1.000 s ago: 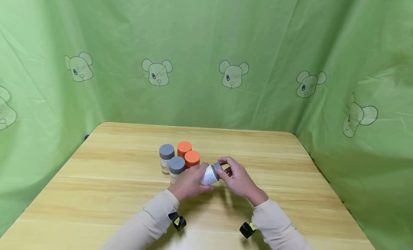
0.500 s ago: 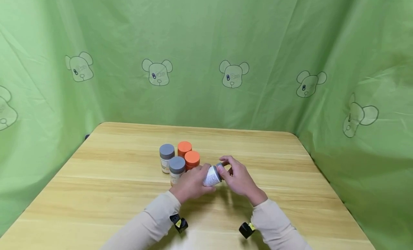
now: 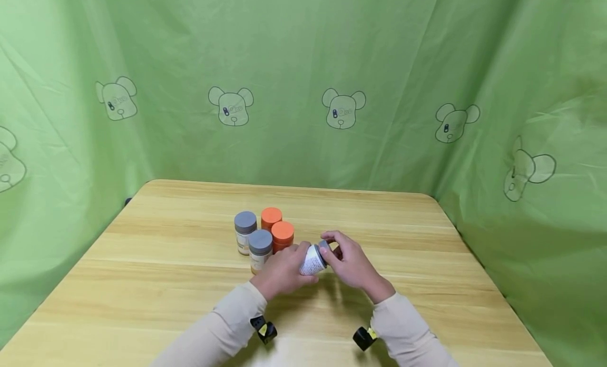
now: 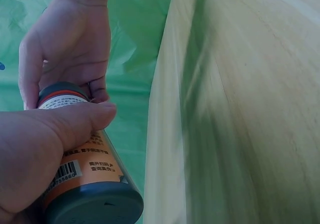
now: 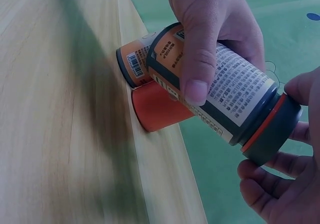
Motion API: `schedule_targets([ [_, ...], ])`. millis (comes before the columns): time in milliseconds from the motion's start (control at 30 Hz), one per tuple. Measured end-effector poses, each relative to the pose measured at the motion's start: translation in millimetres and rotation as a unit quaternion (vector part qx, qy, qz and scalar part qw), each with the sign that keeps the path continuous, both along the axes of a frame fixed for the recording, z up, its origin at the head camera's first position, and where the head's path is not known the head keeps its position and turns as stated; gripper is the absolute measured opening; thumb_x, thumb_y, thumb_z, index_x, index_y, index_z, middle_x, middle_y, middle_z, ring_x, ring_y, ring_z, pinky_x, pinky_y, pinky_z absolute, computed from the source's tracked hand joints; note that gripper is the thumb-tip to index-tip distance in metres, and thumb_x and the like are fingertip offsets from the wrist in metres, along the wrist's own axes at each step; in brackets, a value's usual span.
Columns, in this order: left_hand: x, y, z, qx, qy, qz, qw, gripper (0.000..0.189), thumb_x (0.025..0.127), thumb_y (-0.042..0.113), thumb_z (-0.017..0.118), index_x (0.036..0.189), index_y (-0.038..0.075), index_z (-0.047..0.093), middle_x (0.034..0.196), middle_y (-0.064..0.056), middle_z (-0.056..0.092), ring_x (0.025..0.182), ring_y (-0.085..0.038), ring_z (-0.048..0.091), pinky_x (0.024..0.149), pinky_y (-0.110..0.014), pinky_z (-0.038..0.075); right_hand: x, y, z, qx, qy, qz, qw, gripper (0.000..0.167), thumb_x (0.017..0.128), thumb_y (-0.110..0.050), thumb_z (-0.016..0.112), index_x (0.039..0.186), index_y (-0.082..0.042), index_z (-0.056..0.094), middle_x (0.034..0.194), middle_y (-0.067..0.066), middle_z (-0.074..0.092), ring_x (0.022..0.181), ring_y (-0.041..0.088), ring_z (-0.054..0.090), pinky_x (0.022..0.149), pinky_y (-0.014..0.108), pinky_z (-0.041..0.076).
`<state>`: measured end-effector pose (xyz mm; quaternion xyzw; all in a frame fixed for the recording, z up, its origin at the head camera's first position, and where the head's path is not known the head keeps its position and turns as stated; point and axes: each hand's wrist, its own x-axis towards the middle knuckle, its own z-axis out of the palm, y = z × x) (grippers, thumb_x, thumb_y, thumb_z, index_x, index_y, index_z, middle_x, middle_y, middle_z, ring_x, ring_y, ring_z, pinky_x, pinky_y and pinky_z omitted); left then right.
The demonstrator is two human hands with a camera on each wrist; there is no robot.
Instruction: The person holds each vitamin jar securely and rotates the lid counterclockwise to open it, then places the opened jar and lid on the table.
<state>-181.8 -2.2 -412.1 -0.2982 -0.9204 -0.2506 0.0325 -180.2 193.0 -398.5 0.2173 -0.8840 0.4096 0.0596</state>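
Note:
My left hand [image 3: 284, 269] grips a supplement bottle [image 3: 312, 260] with a white, printed label, its thumb lying across the side. The bottle is tilted, neck toward my right hand [image 3: 353, 261]. At that end, the thumb and fingers of the right hand hold the grey lid [image 3: 324, 245]. In the right wrist view, an orange ring [image 5: 265, 124] shows between the dark lid [image 5: 275, 134] and the bottle's neck. The left wrist view shows the bottle's dark base [image 4: 95, 204] and a barcode on an orange part of the label.
Left of the hands, two grey-lidded bottles [image 3: 245, 232] and two orange-lidded bottles [image 3: 283, 234] stand close together on the wooden table [image 3: 189, 293]. The left hand partly covers the nearest ones. A green curtain [image 3: 284, 51] with bear-head drawings surrounds the table.
My left hand and the bottle have shifted slightly right, toward the right hand. The right hand stays at the lid with small finger movements. The standing bottles have not moved.

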Motion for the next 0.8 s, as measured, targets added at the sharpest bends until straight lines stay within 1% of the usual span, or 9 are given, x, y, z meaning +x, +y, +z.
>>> schedule_targets([
  [167, 0.3, 0.3, -0.3, 0.0, 0.003, 0.0, 1.0, 0.061, 0.079, 0.038, 0.08, 0.124, 0.006, 0.051, 0.095, -0.005, 0.061, 0.076, -0.012, 0.057, 0.064, -0.026, 0.049, 0.7, 0.2, 0.2, -0.005, 0.004, 0.013, 0.9999, 0.028, 0.099, -0.018, 0.054, 0.123, -0.002, 0.055, 0.116, 0.016, 0.06, 0.072, 0.013, 0.057, 0.06, 0.028, 0.049],
  [300, 0.1, 0.3, -0.4, 0.005, 0.005, -0.001, 1.0, 0.06, 0.079, 0.037, 0.08, 0.122, 0.006, 0.051, 0.093, -0.004, 0.06, 0.075, -0.012, 0.057, 0.063, -0.025, 0.048, 0.9, 0.4, 1.1, -0.005, 0.005, 0.013, 0.9999, 0.029, 0.097, -0.016, 0.056, 0.124, -0.004, 0.054, 0.114, 0.014, 0.059, 0.074, 0.015, 0.057, 0.062, 0.029, 0.049],
  [433, 0.1, 0.5, -0.2, 0.012, 0.005, -0.001, 0.9999, 0.06, 0.079, 0.038, 0.08, 0.122, 0.007, 0.051, 0.093, -0.004, 0.06, 0.075, -0.012, 0.056, 0.063, -0.026, 0.048, 1.3, 0.7, 1.5, 0.007, 0.017, -0.004, 0.9998, 0.034, 0.097, -0.022, 0.057, 0.125, -0.004, 0.053, 0.113, 0.013, 0.06, 0.077, 0.016, 0.058, 0.065, 0.029, 0.049],
  [500, 0.4, 0.6, 0.3, 0.013, 0.004, 0.0, 0.9999, 0.062, 0.079, 0.038, 0.08, 0.124, 0.007, 0.051, 0.093, -0.004, 0.06, 0.075, -0.012, 0.056, 0.064, -0.026, 0.048, 1.1, 0.5, 1.7, 0.01, 0.022, -0.01, 0.9997, 0.036, 0.097, -0.026, 0.056, 0.125, -0.003, 0.054, 0.113, 0.014, 0.06, 0.076, 0.015, 0.058, 0.064, 0.029, 0.049],
  [633, 1.3, 1.5, 0.2, 0.012, 0.004, 0.0, 0.9999, 0.063, 0.079, 0.037, 0.08, 0.126, 0.007, 0.05, 0.094, -0.005, 0.061, 0.076, -0.013, 0.057, 0.064, -0.027, 0.049, 0.3, -0.5, 1.6, 0.013, 0.011, -0.021, 0.9996, 0.035, 0.099, -0.029, 0.053, 0.123, -0.004, 0.055, 0.11, 0.015, 0.061, 0.072, 0.016, 0.058, 0.06, 0.029, 0.048],
  [800, 2.3, 2.4, -0.3, 0.008, 0.011, 0.001, 0.9999, 0.064, 0.079, 0.037, 0.08, 0.127, 0.006, 0.05, 0.095, -0.005, 0.061, 0.076, -0.014, 0.057, 0.063, -0.027, 0.049, 0.2, -0.6, 0.4, 0.019, -0.008, -0.028, 0.9994, 0.033, 0.098, -0.028, 0.057, 0.122, -0.006, 0.055, 0.104, 0.014, 0.062, 0.066, 0.018, 0.055, 0.058, 0.029, 0.047],
])
